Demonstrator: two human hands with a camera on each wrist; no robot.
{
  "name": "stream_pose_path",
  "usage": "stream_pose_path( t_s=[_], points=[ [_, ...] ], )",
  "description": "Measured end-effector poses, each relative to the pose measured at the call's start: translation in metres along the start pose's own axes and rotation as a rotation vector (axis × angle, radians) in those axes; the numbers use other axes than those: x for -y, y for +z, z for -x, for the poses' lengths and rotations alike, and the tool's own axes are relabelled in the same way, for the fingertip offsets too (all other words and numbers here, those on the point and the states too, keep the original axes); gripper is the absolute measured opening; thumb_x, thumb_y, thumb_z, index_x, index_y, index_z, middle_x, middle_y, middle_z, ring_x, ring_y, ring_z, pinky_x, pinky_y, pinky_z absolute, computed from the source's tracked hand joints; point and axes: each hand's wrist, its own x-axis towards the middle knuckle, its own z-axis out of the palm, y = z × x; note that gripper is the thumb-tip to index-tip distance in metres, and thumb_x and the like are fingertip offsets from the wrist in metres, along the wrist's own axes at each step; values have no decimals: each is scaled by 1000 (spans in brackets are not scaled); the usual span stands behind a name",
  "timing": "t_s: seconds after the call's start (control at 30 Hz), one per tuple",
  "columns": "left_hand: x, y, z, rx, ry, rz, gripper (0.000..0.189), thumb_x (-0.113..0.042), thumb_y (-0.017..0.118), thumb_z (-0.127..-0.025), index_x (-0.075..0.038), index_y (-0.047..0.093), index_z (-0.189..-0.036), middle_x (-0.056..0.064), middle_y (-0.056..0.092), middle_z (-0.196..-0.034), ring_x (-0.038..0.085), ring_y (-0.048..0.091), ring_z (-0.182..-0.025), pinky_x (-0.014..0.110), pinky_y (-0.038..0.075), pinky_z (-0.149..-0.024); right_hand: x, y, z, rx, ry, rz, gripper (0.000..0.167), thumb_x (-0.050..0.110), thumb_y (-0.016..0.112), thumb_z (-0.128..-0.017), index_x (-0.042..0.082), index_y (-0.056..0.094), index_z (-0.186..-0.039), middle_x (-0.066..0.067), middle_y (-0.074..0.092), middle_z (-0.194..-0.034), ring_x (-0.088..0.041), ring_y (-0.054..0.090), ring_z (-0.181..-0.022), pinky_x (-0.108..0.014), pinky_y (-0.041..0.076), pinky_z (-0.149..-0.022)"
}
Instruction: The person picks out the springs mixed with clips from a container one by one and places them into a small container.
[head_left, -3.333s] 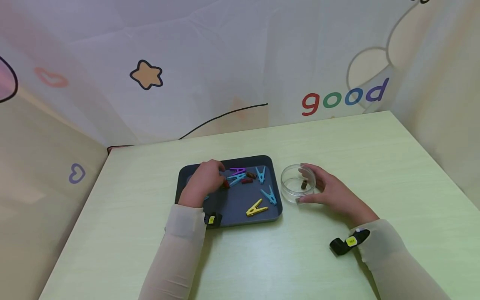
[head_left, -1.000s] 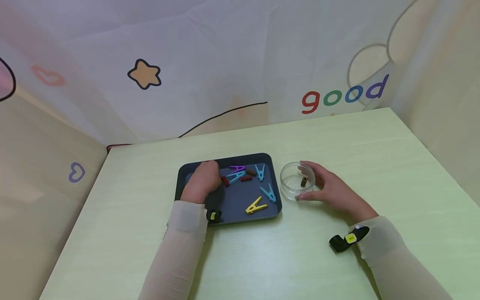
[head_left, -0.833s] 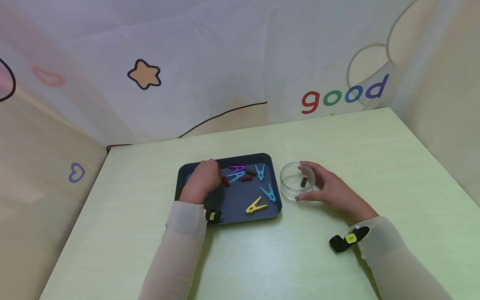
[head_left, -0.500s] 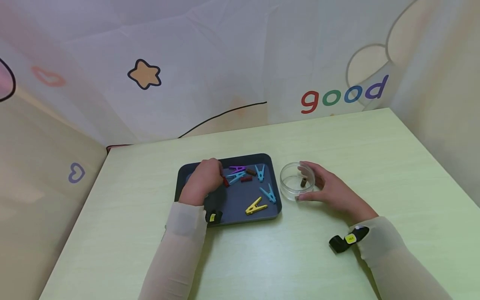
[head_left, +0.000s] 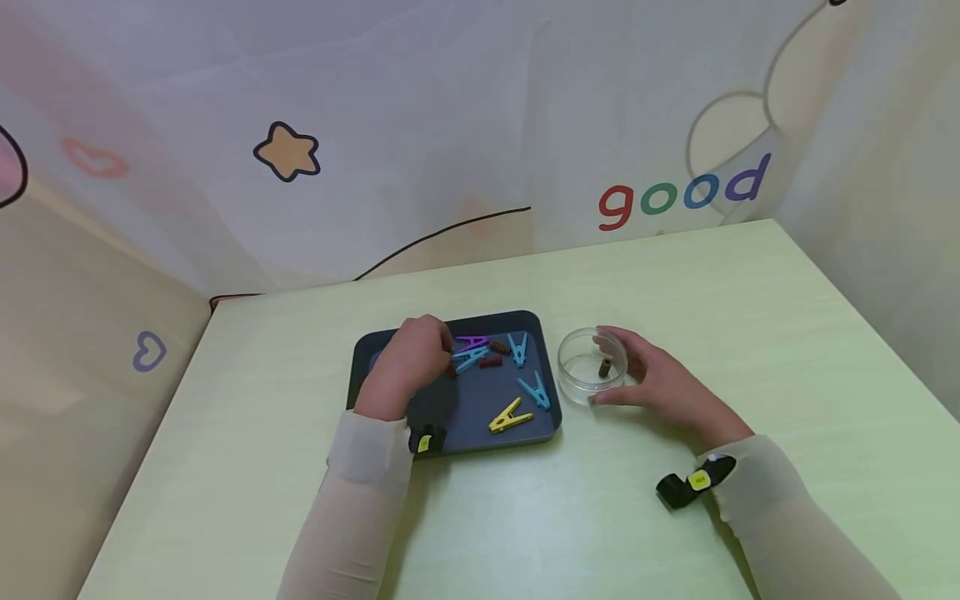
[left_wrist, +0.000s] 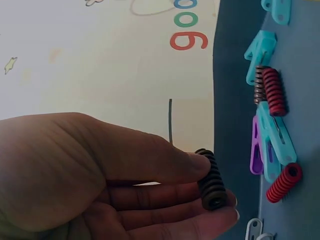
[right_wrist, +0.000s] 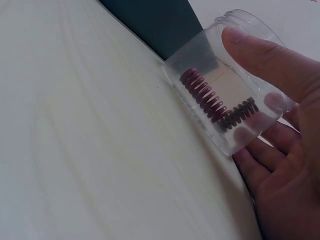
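Note:
My left hand (head_left: 408, 362) is over the left part of the dark grey tray (head_left: 468, 421). In the left wrist view its thumb and fingers pinch a dark brown coil spring (left_wrist: 212, 182). My right hand (head_left: 660, 383) grips a clear round jar (right_wrist: 187, 56) on the table, right of the tray. Inside the jar, the right wrist view shows a red spring (right_wrist: 202, 95) and a dark brown spring (right_wrist: 240, 114). Near my left hand in the tray lie red springs (left_wrist: 285, 182), another brown spring (head_left: 499, 347), blue clothespins (head_left: 471, 358) and a purple clothespin (head_left: 472, 342).
A yellow clothespin (head_left: 510, 417) lies toward the tray's front right, with a blue clothespin (head_left: 536, 392) behind it. Part of a pale grey clip (left_wrist: 254, 230) shows in the left wrist view. A printed cloth (head_left: 420, 167) hangs behind the table.
My left hand has risen slightly and shifted right from where it reached low into the tray's left side, now hiding most of one red spring. My right hand stays at the jar.

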Motion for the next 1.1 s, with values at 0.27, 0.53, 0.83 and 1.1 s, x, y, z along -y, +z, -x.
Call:
stream_pose_path(
  t_s=[0.27, 0.53, 0.83, 1.1],
  points=[
    [-6, 0, 5, -2, 11, 26, 20, -4, 57, -89, -1, 71, -102, 9, 71, -97, 20, 58, -79, 28, 48, -64, -1, 0, 0, -3, -4, 8, 98, 49, 82, -70, 31, 29, -151, -1, 40, -152, -29, 35, -143, -53, 30, -114],
    [-10, 0, 9, -6, 23, 36, 19, -6, 58, -91, -2, 70, -105, 9, 69, -97, 20, 57, -77, 28, 49, -66, -2, 1, 0, 3, 0, 6, 98, 49, 82, -71, 32, 29, -151, -1, 40, -152, -29, 35, -143, -53, 29, -114],
    [-16, 2, 11, -17, 54, 43, 19, -8, 60, -92, -3, 70, -107, 9, 68, -100, 19, 57, -77, 29, 50, -68, -1, 0, 0, 2, 0, 11, 97, 49, 82, -71, 33, 28, -150, -1, 40, -153, -29, 34, -144, -52, 29, -114],
    [-19, 4, 11, -35, 99, 40, 19, -10, 63, -92, -4, 71, -109, 8, 69, -100, 19, 57, -81, 30, 53, -72, 0, 0, 0, 4, 1, 8, 97, 50, 81, -71, 33, 28, -150, 0, 39, -153, -29, 33, -144, -52, 29, -114]
  ],
)
